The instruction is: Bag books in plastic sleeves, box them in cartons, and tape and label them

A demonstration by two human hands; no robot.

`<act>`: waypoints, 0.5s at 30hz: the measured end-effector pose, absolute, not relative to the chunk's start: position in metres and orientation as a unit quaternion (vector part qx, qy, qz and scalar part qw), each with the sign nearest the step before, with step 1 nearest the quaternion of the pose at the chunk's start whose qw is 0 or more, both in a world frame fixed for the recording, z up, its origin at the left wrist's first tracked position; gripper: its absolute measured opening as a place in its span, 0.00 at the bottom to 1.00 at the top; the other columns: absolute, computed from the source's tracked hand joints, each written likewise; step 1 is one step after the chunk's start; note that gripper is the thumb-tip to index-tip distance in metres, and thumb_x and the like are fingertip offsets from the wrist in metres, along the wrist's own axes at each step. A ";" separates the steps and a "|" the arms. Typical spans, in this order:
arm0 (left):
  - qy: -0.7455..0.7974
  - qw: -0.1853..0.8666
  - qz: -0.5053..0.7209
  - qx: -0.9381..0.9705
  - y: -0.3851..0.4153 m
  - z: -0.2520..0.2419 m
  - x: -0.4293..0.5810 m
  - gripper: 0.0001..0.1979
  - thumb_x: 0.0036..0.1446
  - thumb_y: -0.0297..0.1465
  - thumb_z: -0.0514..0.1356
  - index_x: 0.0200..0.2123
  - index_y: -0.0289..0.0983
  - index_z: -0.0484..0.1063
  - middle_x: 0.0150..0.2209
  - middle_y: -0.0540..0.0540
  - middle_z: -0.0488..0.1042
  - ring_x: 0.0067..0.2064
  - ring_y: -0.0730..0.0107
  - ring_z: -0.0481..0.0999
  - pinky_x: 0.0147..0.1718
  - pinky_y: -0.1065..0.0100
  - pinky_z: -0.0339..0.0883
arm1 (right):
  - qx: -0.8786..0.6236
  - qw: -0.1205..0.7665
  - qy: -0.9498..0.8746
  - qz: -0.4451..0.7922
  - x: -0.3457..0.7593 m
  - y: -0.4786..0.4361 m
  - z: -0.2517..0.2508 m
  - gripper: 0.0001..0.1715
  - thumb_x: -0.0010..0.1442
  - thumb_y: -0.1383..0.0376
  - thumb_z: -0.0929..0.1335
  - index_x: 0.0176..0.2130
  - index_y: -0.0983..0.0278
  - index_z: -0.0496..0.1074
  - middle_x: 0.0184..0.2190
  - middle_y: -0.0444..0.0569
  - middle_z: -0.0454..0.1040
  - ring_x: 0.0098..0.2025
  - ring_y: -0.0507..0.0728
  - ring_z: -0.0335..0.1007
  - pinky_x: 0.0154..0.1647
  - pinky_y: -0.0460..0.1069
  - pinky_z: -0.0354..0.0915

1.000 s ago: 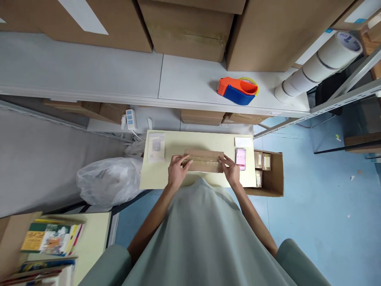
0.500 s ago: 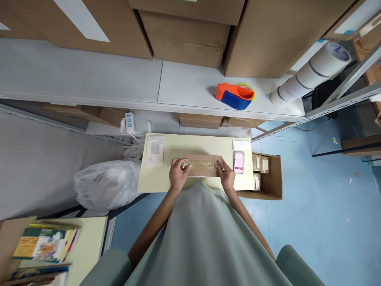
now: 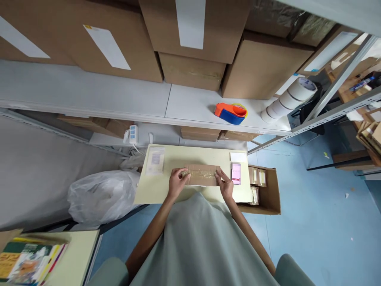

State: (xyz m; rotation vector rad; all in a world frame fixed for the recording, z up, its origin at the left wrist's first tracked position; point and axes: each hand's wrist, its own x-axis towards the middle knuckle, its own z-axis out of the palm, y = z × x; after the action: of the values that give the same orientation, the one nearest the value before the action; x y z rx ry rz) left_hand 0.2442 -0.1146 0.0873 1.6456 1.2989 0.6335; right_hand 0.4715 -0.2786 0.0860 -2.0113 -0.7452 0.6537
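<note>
The fingers of the left hand [image 3: 176,183] pinch the left end of a parcel [image 3: 204,175], thumb on its taped face; those of the right hand [image 3: 225,186] pinch the right end the same way. The parcel is held over the middle of the bench [image 3: 150,192], close to the person's shirt [image 3: 202,238]; its underside is hidden, and whether it touches the bench cannot be told. Clear tape [image 3: 205,174] glints along its top, and a thin white edge shows beneath the near side. Near the right hand lies a phone [image 3: 235,174], its pink screen carrying a red bar and lettering too blurred to read, with a white card [image 3: 238,157] just beyond. At the bench's left end is a sheet [image 3: 155,159] whose grey print is illegible. Past the right end stands an open carton [image 3: 271,196], partly hidden by the bench, holding small boxes [image 3: 262,178] with pale labels. Left of the bench bulges a cloudy bag [image 3: 101,197], contents unclear. On the shelf [image 3: 190,111] sit an orange and blue dispenser [image 3: 229,113] and stacked rolls [image 3: 288,100], the end one bearing unreadable blue print. Books [image 3: 26,262] at lower left are cut off.
</note>
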 end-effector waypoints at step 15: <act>0.321 0.305 0.382 0.811 -0.039 0.217 0.305 0.17 0.73 0.31 0.55 0.57 0.44 0.79 0.55 0.46 0.87 0.56 0.58 0.86 0.77 0.41 0.60 | -0.767 0.310 -0.559 -0.055 0.579 -0.154 0.248 0.29 0.78 0.49 0.65 0.67 0.63 0.73 0.65 0.64 0.77 0.68 0.69 0.74 0.69 0.64 0.70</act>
State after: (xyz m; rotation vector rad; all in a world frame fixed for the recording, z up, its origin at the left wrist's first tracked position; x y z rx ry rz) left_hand 0.3053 -0.0389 0.2171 2.1492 0.8490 1.0118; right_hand 0.5786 -0.1543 0.2476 -2.0269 -1.4752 -0.1458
